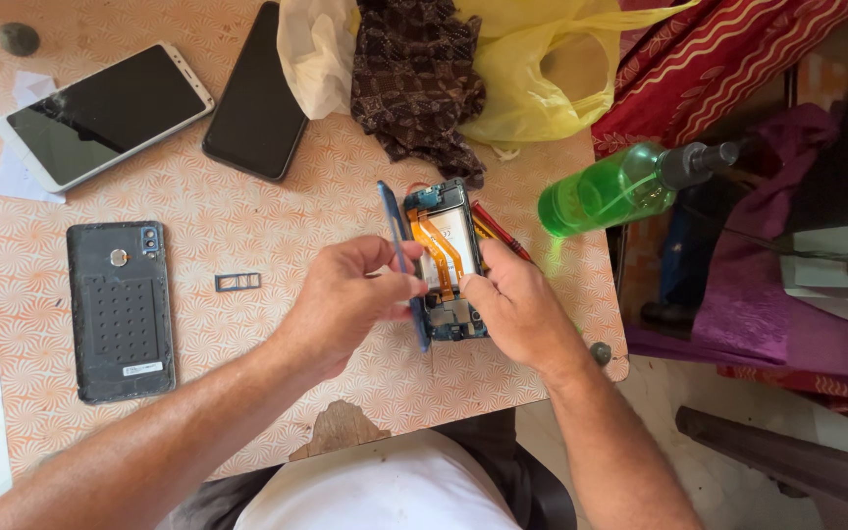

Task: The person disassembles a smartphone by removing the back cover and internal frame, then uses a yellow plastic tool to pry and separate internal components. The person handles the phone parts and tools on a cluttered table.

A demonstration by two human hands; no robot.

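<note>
My left hand grips a thin blue phone back cover, held on edge and lifted away from an opened phone body. The body lies on the patterned table and shows orange flex cables and a blue frame. My right hand holds the body's lower right side, thumb pressed on its bottom part. A red screwdriver lies just right of the phone, partly under my right hand.
On the left lie a black phone back panel, a small SIM tray, a white phone and a black phone. Cloths and a yellow bag sit at the back. A green spray bottle stands off the right edge.
</note>
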